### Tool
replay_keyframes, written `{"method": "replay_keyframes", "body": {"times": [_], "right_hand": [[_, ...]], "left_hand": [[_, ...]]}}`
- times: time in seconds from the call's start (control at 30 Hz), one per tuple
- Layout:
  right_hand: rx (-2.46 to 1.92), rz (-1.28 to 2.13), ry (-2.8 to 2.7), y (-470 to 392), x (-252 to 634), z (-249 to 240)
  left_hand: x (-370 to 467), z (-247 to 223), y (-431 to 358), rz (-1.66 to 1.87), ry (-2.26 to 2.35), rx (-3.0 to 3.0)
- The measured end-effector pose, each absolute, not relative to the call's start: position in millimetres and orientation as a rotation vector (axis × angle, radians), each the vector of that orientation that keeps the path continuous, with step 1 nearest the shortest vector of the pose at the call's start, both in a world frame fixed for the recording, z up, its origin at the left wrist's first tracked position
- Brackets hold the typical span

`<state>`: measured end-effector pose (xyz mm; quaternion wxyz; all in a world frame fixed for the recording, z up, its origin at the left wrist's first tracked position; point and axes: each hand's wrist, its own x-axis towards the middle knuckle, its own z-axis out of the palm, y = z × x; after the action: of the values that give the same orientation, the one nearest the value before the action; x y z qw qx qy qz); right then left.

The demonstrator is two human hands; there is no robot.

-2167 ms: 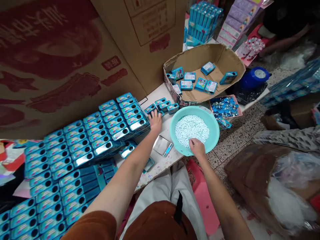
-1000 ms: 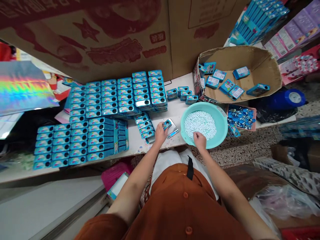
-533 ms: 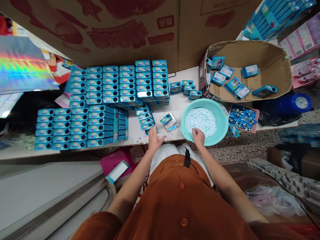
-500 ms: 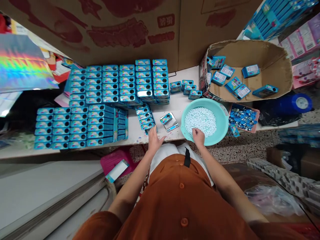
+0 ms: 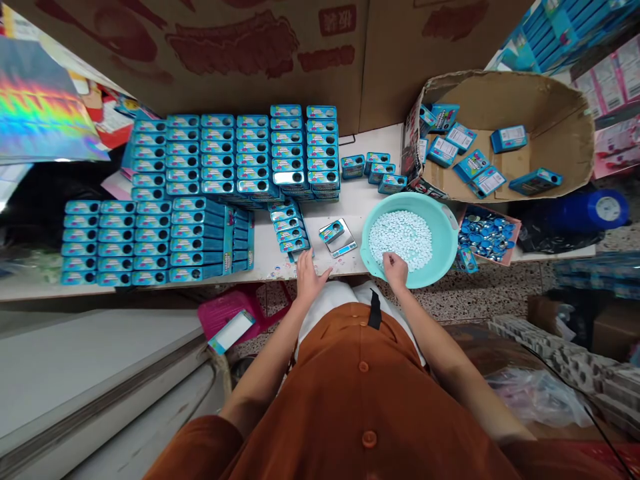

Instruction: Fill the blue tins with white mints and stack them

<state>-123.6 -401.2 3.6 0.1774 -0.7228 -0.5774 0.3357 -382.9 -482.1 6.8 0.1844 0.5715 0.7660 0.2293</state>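
Note:
My left hand rests at the table's front edge, fingers stretched and thumb spread. Its fingertips are at the near end of a short row of small blue tins; whether they touch is hard to tell. My right hand is over the near side of a mint-green plastic basin, fingers pinched together. Small whitish pellets fill the basin's bottom. Anything between the pinched fingers is hidden. Between my hands, one blue tin with a dark round opening lies on a small digital scale.
Stacked blue tins cover the table's left side. Several loose tins stand behind the basin. A cut-down cardboard box holds more tins. Right of the basin, a pink box contains round blue and silver pieces. A pink stool is below left.
The camera view has shifted slightly, so the table's things appear a little higher. Both hands keep almost the same pose, and the tin stays on the scale.

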Motion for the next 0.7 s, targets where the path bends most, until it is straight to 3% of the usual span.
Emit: {"method": "replay_keyframes", "body": {"times": [0.4, 0.7], "right_hand": [[-1.986, 1.074, -1.844, -383, -122, -26], [-1.876, 1.225, -2.077, -369, -124, -53]], "left_hand": [[-375, 13, -441, 0.764, 2.154, 1.651], [-376, 23, -492, 0.652, 2.207, 1.573]]}}
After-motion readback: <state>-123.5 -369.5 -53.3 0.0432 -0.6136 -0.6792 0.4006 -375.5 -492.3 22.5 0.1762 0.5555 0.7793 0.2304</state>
